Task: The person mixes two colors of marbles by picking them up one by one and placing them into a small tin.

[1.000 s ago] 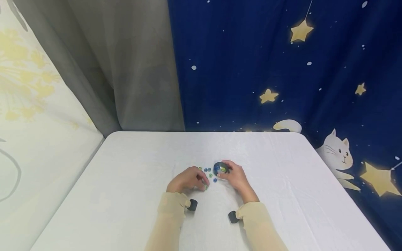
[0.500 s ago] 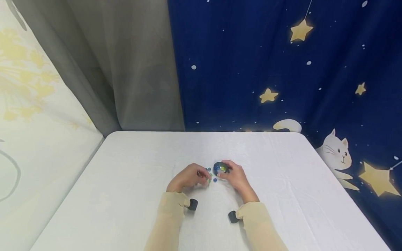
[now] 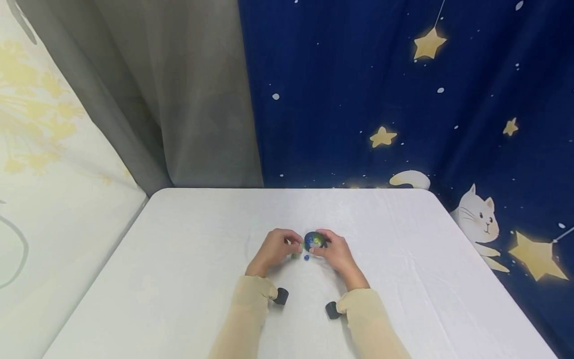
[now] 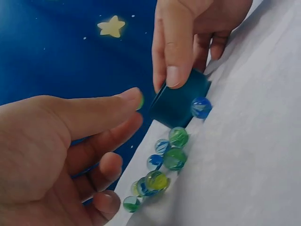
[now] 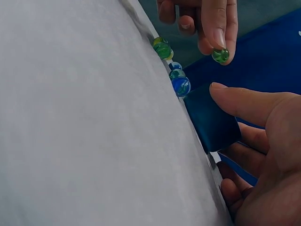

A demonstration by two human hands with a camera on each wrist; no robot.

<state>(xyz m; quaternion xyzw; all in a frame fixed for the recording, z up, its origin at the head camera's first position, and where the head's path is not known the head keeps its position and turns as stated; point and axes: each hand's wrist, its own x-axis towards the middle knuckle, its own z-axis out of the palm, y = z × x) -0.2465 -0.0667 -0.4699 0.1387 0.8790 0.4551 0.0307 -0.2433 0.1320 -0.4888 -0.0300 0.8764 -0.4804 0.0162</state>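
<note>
In the right wrist view a green glass marble (image 5: 219, 55) is pinched between the thumb and forefinger of my left hand (image 3: 274, 250). It is just above and to the side of the mouth of a small dark teal cup (image 5: 211, 118). The cup stands on the table, and my right hand (image 3: 337, 255) holds it with thumb and fingers on its sides. Blue and yellow-green marbles show inside the cup in the head view. A blue marble (image 4: 201, 108) lies right by the cup, and several green and blue marbles (image 4: 175, 159) sit on the cloth below my left hand.
A white cloth covers the table (image 3: 202, 219). Behind it hang a grey curtain (image 3: 211, 99) and a dark blue star-patterned curtain (image 3: 332, 99). A black wrist camera (image 3: 281, 296) sticks out from the left cuff, another black camera (image 3: 333, 310) from the right.
My left hand has picked a green marble off the table and moved up and right, close to the cup. My right hand and the cup have stayed in place.
</note>
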